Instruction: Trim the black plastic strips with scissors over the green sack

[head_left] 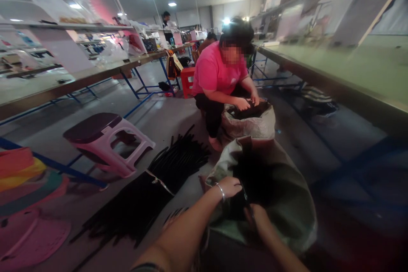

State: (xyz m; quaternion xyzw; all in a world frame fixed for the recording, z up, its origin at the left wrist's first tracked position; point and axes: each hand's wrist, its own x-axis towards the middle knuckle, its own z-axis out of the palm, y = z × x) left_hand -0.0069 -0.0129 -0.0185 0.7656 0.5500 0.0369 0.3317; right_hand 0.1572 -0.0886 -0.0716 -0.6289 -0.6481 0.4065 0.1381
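Black rods [251, 180] in sack [287, 216] | left hand [228, 187] curled on rim [212, 182] | right hand [256, 216] unclear

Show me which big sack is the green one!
The green sack nearest the camera, at the person's left hand; the other sack is pale, farther off, under a co-worker's hands.

The sack [280, 204] is faded green, the rods [134, 208] black, the co-worker's T-shirt [216, 70] bright pink.

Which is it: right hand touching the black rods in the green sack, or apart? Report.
Touching: the head view shows the right hand closed on the black rods in the mouth of the green sack.
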